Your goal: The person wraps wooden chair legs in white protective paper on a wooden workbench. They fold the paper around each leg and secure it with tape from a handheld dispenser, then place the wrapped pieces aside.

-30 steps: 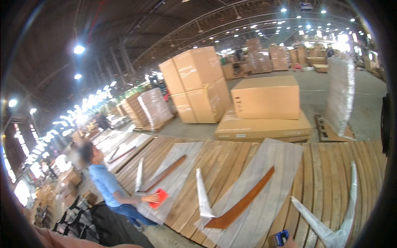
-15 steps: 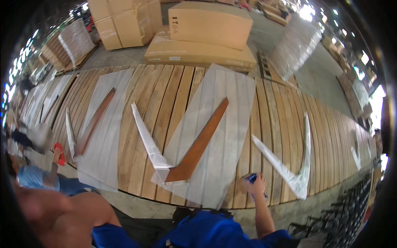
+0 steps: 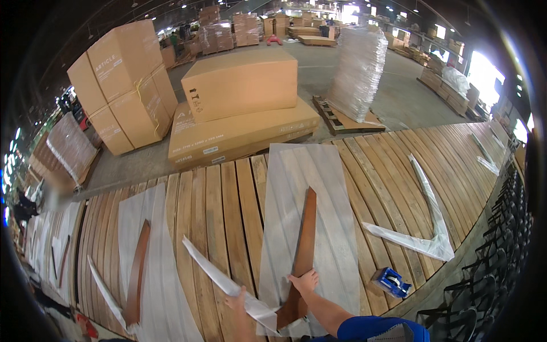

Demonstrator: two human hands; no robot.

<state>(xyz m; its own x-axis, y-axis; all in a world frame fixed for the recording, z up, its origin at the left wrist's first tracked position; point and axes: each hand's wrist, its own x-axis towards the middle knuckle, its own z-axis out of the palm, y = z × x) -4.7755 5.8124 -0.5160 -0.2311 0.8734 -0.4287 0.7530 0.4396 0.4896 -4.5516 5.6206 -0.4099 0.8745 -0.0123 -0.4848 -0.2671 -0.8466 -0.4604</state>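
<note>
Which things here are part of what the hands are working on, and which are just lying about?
In hand:
right hand on brown wooden part
left hand on wrapped part
foam sheet

Lying about:
blue tape dispenser
wrapped V-shaped part
cardboard boxes

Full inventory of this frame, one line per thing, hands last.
slatted wooden table: 1, light wood, across the foreground
brown angled wooden part: 1, dark brown, on a foam sheet at centre
foam sheet: 1, pale grey, under that part
second brown part: 1, dark brown, on a sheet to the left
wrapped angled piece: 1, white, at the left hand
wrapped V-shaped piece: 1, white, right
tape dispenser: 1, blue, near table edge
cardboard boxes: several, tan, on the floor beyond
left hand: on the wrapped angled piece
right hand: on the brown part
</note>
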